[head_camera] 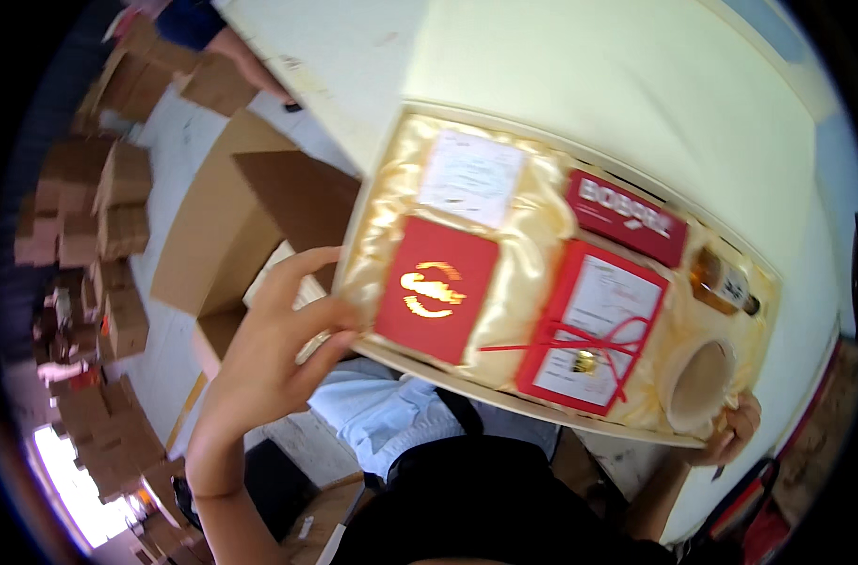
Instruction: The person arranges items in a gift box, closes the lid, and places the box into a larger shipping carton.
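Observation:
A shallow cream gift box (482, 393), lined with yellow satin (510, 282), sits tilted in front of me. My left hand (259, 353) pinches its left corner between thumb and fingers. At the near right corner, my right hand (736, 431) grips the edge, partly hidden by the box. Inside are a white printed card (471, 176), a red gold-printed item (436, 289) and a dark red carton (627, 219) with white writing. Beside them lie a red-and-white packet (598, 304) tied with red ribbon, a small amber bottle (715, 282) and a pale round cup (699, 388).
A pale table (584, 63) extends beyond and under the box. Left of it stands an open cardboard carton (217, 205) with pale contents. Stacked cartons (125, 311) line the floor farther left. Another person's leg (252, 63) shows at the table's far side.

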`<action>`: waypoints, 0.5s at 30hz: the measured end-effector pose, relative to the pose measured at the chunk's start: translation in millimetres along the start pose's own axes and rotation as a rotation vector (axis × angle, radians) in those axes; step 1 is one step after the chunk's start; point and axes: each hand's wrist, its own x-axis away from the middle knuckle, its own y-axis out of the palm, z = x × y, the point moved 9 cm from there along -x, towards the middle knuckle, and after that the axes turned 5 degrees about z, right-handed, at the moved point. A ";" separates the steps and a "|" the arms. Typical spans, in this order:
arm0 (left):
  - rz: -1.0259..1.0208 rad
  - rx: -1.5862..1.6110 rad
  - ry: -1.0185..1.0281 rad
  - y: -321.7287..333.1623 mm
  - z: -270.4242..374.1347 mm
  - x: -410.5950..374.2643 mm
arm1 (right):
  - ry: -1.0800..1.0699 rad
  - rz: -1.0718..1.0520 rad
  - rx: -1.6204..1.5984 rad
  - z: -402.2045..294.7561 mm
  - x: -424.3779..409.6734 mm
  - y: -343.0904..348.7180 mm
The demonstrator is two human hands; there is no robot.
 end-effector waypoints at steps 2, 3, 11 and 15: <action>-0.007 -0.043 0.015 5.9 -0.7 -2.6 | 0.015 0.009 -0.007 0.1 -2.3 0.5; -0.006 0.016 -0.093 6.2 -4.3 2.9 | 0.039 0.008 -0.021 -0.6 -4.2 5.9; 0.169 -0.084 0.069 0.7 14.9 5.1 | 0.062 -0.058 -0.027 -9.1 -8.6 17.2; 0.241 -0.263 0.262 -8.8 46.0 -7.6 | 0.068 -0.063 -0.011 -2.5 2.5 11.6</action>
